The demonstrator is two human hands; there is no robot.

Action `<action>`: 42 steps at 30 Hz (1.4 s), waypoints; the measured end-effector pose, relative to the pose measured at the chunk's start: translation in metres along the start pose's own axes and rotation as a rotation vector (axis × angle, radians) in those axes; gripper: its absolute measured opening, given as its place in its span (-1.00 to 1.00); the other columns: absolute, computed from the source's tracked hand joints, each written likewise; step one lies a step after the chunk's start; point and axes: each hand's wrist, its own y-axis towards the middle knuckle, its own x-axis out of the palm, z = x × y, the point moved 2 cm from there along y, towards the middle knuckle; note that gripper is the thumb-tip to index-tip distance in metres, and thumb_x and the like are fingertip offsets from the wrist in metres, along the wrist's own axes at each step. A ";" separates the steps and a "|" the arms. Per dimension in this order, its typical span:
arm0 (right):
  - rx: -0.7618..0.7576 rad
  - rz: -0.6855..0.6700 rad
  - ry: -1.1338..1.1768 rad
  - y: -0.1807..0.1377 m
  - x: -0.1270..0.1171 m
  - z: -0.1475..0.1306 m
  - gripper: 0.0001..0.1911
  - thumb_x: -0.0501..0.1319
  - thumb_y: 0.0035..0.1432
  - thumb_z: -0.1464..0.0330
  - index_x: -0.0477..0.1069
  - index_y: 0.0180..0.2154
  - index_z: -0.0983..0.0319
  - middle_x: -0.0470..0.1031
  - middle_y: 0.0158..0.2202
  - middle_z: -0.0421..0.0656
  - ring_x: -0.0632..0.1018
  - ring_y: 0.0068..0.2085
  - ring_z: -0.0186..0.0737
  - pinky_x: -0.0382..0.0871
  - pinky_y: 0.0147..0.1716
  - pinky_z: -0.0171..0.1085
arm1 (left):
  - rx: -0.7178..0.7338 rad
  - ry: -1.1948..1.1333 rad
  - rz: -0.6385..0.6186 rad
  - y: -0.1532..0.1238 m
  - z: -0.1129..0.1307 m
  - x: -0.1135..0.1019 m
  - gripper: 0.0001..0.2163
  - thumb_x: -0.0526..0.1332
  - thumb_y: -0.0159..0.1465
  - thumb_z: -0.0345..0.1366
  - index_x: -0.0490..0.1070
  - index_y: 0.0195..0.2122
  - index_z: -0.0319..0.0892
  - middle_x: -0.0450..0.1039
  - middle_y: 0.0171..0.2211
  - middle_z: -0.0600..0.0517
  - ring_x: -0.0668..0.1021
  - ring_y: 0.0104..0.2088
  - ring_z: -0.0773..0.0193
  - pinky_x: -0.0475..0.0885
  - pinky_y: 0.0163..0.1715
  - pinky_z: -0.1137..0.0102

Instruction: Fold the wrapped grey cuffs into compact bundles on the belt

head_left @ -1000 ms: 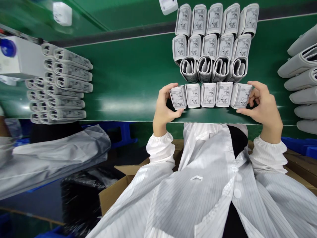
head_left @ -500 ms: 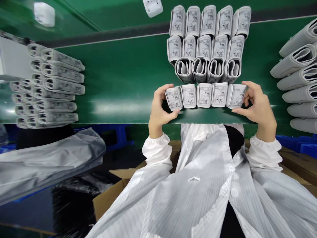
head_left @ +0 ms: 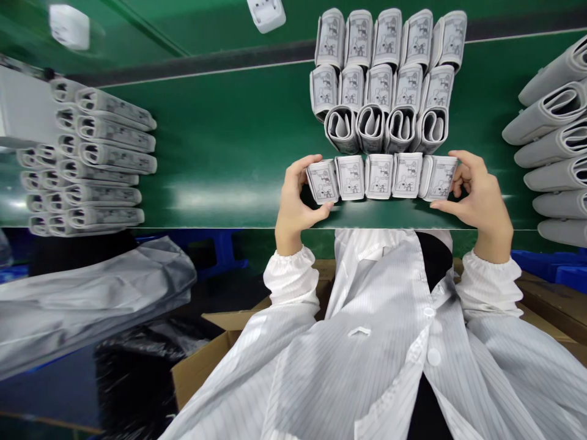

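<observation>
A row of several folded grey blood pressure cuffs (head_left: 378, 176) with printed line drawings lies near the front edge of the green table. My left hand (head_left: 297, 198) is closed on the left end cuff (head_left: 322, 182), thumb at its lower edge and fingers at the top. At the other end, my right hand (head_left: 479, 198) grips the right end cuff (head_left: 439, 177) the same way, so the row is squeezed between both hands. Just behind, more folded cuffs (head_left: 378, 85) stand in stacked rows; those in the nearest row show their rolled open ends.
To the left, a pile of folded cuffs (head_left: 114, 162) sits beside a white box (head_left: 25, 107). More grey cuffs (head_left: 557, 168) line the right edge. White sockets (head_left: 266, 13) are at the back. Below the table are a cardboard box (head_left: 202, 366) and another person's sleeve (head_left: 92, 293).
Both hands and the row between them look almost the same. The view has shifted very slightly, moving the socket and left-hand pile a little to the left.
</observation>
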 end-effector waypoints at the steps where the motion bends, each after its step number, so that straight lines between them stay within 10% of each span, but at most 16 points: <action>1: 0.015 -0.007 -0.004 0.000 -0.001 -0.001 0.10 0.53 0.22 -0.36 0.23 0.58 -0.15 0.69 -0.04 -0.05 0.77 0.01 0.31 0.75 0.03 0.33 | -0.004 0.003 0.000 0.000 0.000 0.000 -0.06 0.50 0.32 0.35 0.17 0.58 0.17 0.39 0.48 -0.18 0.61 0.45 -0.30 0.66 0.42 -0.25; 10: -0.027 0.022 -0.036 0.002 0.000 -0.001 0.14 0.53 0.17 -0.40 0.26 0.55 -0.07 0.60 -0.18 -0.13 0.66 -0.27 0.12 0.64 -0.23 0.15 | -0.013 0.001 -0.001 -0.001 0.001 0.000 -0.05 0.50 0.31 0.36 0.18 0.58 0.15 0.39 0.48 -0.19 0.61 0.45 -0.30 0.66 0.42 -0.22; 18: -0.010 0.031 0.009 0.001 0.004 0.009 0.16 0.59 0.11 -0.36 0.28 0.55 -0.11 0.65 -0.08 -0.11 0.77 -0.04 0.27 0.75 -0.06 0.22 | 0.003 -0.010 -0.011 -0.001 -0.001 -0.001 -0.05 0.51 0.32 0.33 0.15 0.61 0.17 0.38 0.49 -0.18 0.60 0.46 -0.32 0.61 0.47 -0.25; 42: -0.036 0.048 -0.028 0.002 0.002 0.002 0.14 0.56 0.14 -0.38 0.29 0.54 -0.09 0.63 -0.16 -0.14 0.74 -0.19 0.19 0.74 -0.15 0.19 | -0.023 -0.004 0.005 0.000 0.001 0.001 -0.06 0.50 0.30 0.38 0.20 0.56 0.14 0.40 0.48 -0.20 0.60 0.45 -0.33 0.67 0.42 -0.27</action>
